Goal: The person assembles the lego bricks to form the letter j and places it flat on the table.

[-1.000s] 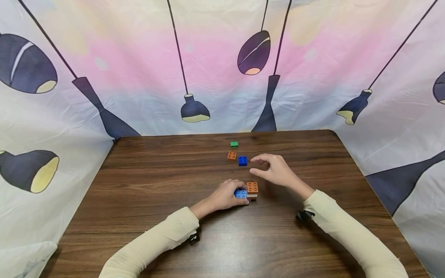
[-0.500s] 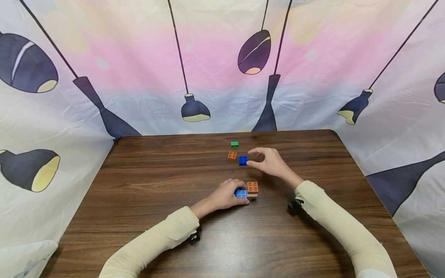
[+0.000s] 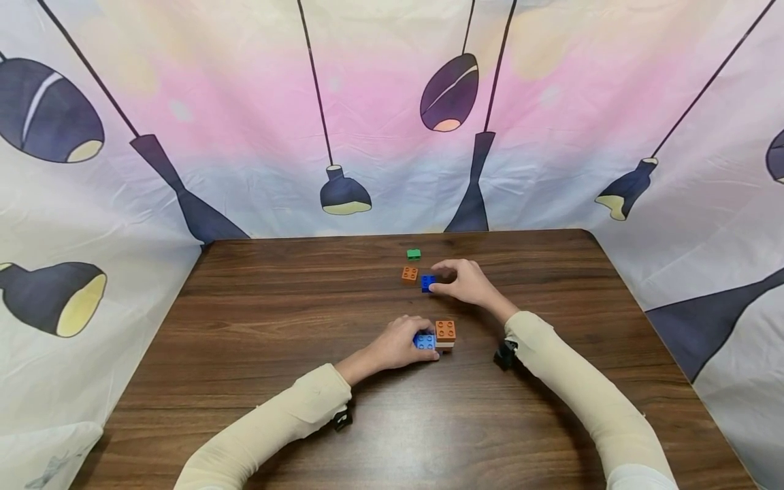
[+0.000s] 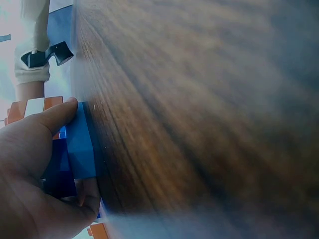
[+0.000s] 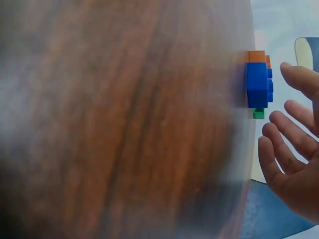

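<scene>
My left hand (image 3: 401, 342) grips a joined block of toy building bricks on the table, its fingers and thumb curled round the sides. A light blue brick (image 3: 425, 342) tops its left part; an orange brick (image 3: 445, 330) over a white layer forms the right. Darker blue bricks (image 4: 60, 167) show between thumb and fingers in the left wrist view. My right hand (image 3: 470, 282) holds nothing, its thumb and fingers spread apart. In the head view its thumb overlaps the right edge of a loose dark blue brick (image 3: 426, 283); the right wrist view shows that brick (image 5: 257, 84) beyond the fingers.
A flat orange brick (image 3: 410, 273) lies just left of the dark blue one, and a small green brick (image 3: 413, 254) sits farther back. Everything rests on a brown wooden table (image 3: 275, 306). A cloth (image 3: 380, 150) printed with lamps hangs behind its far edge.
My right hand has moved left and slightly away from me, bringing its thumb over the loose dark blue brick's edge. The left hand and its block have stayed in place.
</scene>
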`<move>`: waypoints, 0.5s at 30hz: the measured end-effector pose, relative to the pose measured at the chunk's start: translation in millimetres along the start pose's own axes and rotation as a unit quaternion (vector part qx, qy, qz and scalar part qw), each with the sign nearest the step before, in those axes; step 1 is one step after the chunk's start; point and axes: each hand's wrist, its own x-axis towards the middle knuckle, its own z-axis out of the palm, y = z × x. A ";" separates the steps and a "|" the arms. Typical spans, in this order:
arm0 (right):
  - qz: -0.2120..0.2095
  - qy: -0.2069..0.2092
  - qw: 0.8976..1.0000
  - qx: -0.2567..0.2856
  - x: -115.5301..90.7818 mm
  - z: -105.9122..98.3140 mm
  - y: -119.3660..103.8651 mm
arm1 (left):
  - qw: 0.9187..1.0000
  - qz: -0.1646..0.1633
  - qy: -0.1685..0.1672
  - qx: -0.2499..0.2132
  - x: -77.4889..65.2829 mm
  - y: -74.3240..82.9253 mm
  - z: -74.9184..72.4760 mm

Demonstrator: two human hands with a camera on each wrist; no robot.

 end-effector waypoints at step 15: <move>0.003 -0.022 1.000 -0.010 6.0 6.9 1.2 | 1.000 0.002 0.002 -0.003 -0.1 -0.3 0.5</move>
